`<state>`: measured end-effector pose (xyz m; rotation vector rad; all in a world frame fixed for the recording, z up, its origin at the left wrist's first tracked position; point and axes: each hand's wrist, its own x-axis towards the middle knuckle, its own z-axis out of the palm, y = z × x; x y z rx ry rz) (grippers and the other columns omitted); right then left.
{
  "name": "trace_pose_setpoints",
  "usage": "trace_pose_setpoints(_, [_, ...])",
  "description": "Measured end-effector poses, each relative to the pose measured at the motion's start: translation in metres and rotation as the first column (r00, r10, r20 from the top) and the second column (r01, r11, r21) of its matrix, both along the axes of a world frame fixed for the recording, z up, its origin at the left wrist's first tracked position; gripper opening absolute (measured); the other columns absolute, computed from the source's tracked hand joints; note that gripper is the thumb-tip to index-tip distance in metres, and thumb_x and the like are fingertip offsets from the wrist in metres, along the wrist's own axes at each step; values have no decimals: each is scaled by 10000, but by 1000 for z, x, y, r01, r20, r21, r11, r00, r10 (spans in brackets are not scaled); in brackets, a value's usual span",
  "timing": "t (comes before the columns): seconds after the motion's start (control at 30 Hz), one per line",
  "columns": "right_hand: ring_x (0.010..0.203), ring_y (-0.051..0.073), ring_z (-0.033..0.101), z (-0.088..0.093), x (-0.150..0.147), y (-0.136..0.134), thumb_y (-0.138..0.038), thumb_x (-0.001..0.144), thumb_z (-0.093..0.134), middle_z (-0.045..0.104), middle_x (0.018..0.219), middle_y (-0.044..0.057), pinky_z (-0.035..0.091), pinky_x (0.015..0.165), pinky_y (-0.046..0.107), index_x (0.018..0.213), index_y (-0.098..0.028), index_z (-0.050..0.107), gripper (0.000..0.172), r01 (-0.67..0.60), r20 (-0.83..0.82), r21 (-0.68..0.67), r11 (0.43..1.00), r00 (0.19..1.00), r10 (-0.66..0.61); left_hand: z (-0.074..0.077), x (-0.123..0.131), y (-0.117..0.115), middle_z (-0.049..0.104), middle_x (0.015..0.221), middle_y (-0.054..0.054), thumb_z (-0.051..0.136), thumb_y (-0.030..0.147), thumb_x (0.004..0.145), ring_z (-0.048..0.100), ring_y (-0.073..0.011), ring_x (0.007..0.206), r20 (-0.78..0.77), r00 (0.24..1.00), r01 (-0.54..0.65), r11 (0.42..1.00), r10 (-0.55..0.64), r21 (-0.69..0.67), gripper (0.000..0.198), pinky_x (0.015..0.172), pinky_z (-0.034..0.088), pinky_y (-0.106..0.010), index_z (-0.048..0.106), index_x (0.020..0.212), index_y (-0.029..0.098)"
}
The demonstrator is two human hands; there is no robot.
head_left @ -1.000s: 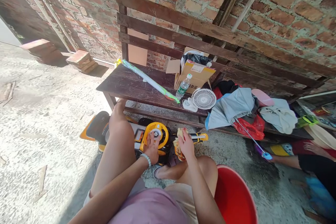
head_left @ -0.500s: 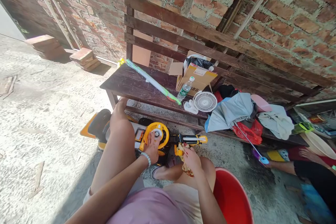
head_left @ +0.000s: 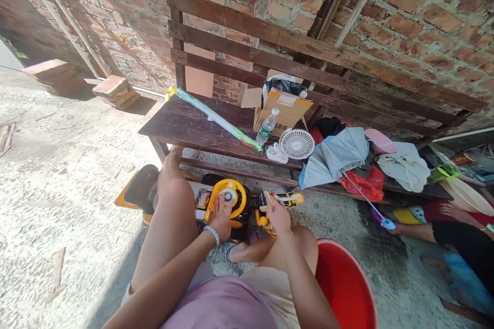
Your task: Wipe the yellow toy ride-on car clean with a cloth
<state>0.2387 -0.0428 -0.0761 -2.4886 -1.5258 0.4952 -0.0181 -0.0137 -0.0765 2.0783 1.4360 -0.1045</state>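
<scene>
The left hand (head_left: 221, 219) lies open, fingers spread on the yellow plastic steering wheel (head_left: 227, 196) of a black-and-yellow toy ride-on car (head_left: 203, 200), gripping nothing. The right hand (head_left: 278, 217) pinches a crinkled tan-and-orange packet (head_left: 270, 229). The toy sits against the seated person's legs (head_left: 170, 226), seemingly placed within easy reach.

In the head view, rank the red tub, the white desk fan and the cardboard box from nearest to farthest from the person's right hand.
1. Red plastic tub: on the ground, just right of the right hand.
2. White desk fan: ahead, on the wooden bench.
3. Cardboard box: farther ahead, at the bench's back.
</scene>
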Motion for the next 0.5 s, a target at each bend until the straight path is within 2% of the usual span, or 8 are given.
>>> trace_pose_setpoints(0.07, [961, 210, 702, 4, 6, 5, -478, 1041, 348, 649, 1308, 94, 529, 849, 317, 1476, -334, 580, 513, 22, 63, -83, 996, 998, -17, -2, -2, 0, -65, 1750, -161, 667, 143, 823, -75, -381, 1603, 6, 1000, 7, 1000, -7, 7, 949, 1234, 270, -552, 225, 1659, 229])
trace_pose_setpoints(0.13, [940, 213, 705, 9, 24, 5, -491, 1047, 335, 640, 1325, 108, 525, 829, 320, 1488, -339, 565, 519, 78, 111, -134, 988, 992, -64, -3, -3, -1, -63, 1751, -153, 657, 132, 827, -69, -379, 1604, 18, 1000, 11, 1000, -11, 20, 944, 1234, 275, -554, 224, 1659, 232])
trace_pose_setpoints(0.27, [1064, 249, 691, 14, 78, 3, -453, 1061, 302, 662, 1323, 142, 514, 891, 339, 1526, -288, 522, 540, 250, 155, -199, 947, 963, -221, -2, -2, -3, -11, 1753, -157, 672, 168, 836, -37, -388, 1606, 36, 999, -5, 999, 3, 36, 905, 1231, 287, -572, 275, 1648, 213])
trace_pose_setpoints(0.33, [1128, 262, 678, 15, 96, 5, -423, 1062, 310, 679, 1313, 147, 502, 944, 351, 1533, -266, 514, 537, 287, 144, -227, 931, 955, -259, -1, 0, -4, 1, 1753, -160, 681, 198, 844, -34, -392, 1606, 43, 999, -11, 999, 9, 33, 892, 1215, 315, -581, 288, 1644, 212])
trace_pose_setpoints(0.4, [1180, 265, 663, 14, 100, 8, -403, 1061, 325, 679, 1333, 145, 488, 986, 352, 1527, -257, 523, 527, 293, 126, -231, 928, 955, -270, 0, 2, -4, -14, 1752, -164, 680, 223, 849, -53, -396, 1604, 43, 999, -17, 999, 15, 30, 899, 1198, 329, -595, 270, 1649, 217])
trace_pose_setpoints(0.5, [1218, 264, 649, 9, 79, 10, -381, 1062, 335, 667, 1367, 154, 480, 1009, 344, 1518, -228, 537, 522, 284, 97, -188, 940, 958, -270, -1, 5, -3, -63, 1748, -173, 682, 241, 839, -92, -402, 1598, 31, 999, -34, 999, 33, 18, 937, 1220, 260, -603, 227, 1657, 214])
